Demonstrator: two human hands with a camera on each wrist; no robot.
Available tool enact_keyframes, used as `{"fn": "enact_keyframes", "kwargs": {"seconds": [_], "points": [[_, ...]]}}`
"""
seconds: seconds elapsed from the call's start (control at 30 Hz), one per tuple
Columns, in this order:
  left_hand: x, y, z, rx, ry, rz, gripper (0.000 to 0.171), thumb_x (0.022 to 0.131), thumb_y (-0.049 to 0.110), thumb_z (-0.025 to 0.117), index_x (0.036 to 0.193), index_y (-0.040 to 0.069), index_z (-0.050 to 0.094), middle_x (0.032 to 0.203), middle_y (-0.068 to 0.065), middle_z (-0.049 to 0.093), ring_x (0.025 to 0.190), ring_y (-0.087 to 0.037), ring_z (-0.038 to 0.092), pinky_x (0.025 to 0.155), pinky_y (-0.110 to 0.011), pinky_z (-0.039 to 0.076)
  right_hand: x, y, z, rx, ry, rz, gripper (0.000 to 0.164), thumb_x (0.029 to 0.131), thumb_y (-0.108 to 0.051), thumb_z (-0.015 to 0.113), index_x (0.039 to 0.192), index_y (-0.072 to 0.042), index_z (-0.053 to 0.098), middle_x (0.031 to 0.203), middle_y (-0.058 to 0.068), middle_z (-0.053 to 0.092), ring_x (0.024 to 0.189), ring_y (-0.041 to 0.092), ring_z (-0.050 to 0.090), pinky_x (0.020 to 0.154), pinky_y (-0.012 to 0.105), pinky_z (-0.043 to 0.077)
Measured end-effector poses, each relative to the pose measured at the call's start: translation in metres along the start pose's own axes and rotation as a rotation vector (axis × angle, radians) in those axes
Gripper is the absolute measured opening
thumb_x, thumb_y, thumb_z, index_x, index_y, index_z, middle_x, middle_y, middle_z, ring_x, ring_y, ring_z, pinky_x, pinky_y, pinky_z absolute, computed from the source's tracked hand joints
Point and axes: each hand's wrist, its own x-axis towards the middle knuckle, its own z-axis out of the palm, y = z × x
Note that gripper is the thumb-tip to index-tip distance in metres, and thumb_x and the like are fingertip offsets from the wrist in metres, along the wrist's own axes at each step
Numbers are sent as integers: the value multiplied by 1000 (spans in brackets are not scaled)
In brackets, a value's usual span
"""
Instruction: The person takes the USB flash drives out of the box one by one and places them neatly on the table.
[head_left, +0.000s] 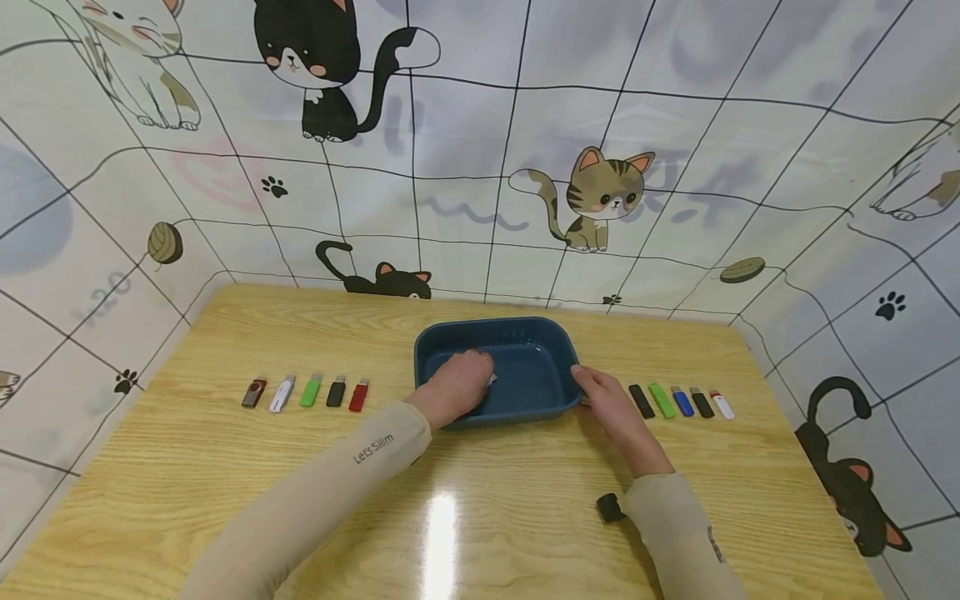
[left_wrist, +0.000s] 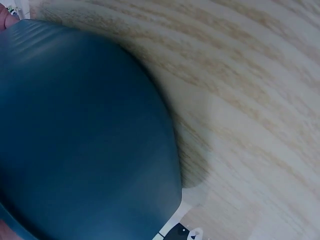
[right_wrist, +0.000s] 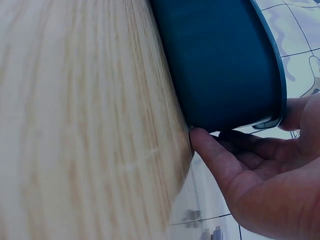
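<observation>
A dark blue plastic tray [head_left: 536, 408] stands on the wooden table. My left hand [head_left: 459, 383] reaches over its near left side, fingers curled down inside it. Beside those fingers shows a small whitish piece [head_left: 492, 380], mostly covered by the hand. At the right end, my right hand [head_left: 611, 404] holds the tray, its thumb at the rim. The right wrist view has the fingers of this hand [right_wrist: 270, 172] bent under the rim against the outer end wall. Mostly the tray's outer wall [left_wrist: 95, 130] fills the left wrist view.
Left of the tray lies a row of several USB sticks [head_left: 311, 390], brown, white, green, black and red. Another such row [head_left: 682, 402] lies to its right, close by my right hand. A cat-printed sheet [head_left: 480, 200] rises behind the wooden table [head_left: 517, 517].
</observation>
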Motion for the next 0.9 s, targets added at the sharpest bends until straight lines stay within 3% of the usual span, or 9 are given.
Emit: {"fn": "enact_keyframes", "kwargs": {"seconds": [0.3,0.57,0.73,0.9], "points": [[-2,1,-1,-1,-4,-19,13,102,1,59,97,2,72,91,-12,68,86,-24,64,79,-40,57,-1,-1,0,-6,8,5,71,113,-42,37,159,10,22,166,28,22,151,42,29,115,52,39],[-5,-4,-9,-38,90,-5,16,102,3,61,90,2,71,80,-8,62,75,-21,56,71,-36,54,0,-1,1,-4,5,3,71,113,-42,38,158,11,24,165,29,24,150,42,30,115,52,39],[-12,-9,-18,-67,153,-6,9,99,4,66,97,1,74,87,-9,66,80,-21,60,74,-37,56,0,-1,1,-4,9,5,71,113,-42,37,158,11,25,165,28,26,150,41,30,114,51,40],[-24,-16,-29,-122,175,-52,11,98,7,70,105,1,73,96,-11,67,88,-24,62,81,-39,56,1,0,0,-3,10,8,71,113,-42,38,158,10,25,164,28,27,150,41,31,114,51,39]]}}
